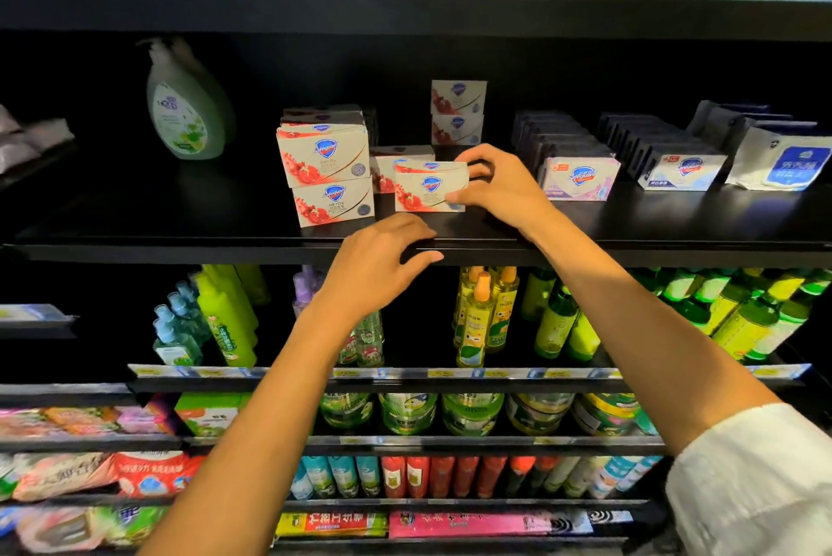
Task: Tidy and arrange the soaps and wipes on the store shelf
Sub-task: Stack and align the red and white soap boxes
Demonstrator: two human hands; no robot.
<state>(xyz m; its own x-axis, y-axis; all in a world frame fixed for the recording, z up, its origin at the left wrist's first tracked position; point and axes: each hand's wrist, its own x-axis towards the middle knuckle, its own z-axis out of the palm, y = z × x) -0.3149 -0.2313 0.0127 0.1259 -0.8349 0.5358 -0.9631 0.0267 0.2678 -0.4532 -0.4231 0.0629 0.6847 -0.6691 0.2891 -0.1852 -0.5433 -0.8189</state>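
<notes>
On black shelf [180, 236], mid-level: right hand [499, 186] pinching pomegranate soap box [427, 188] by its right end, thumb below, fingers curled over top, box upright beside two stacked boxes [326, 175] at nine o'clock. Left hand [378, 267] at six o'clock of box, fingers loosely spread, holding nothing, over shelf lip. Wipes packet [779, 163] far off at three o'clock.

Both bare forearms are stretched forward and up. The right hand [499, 188] is curled, a soap box [427, 188] pinched between its thumb and fingers. The left hand [378, 267] is held lower, palm down, fingers loosely bent, nothing gripped.
</notes>
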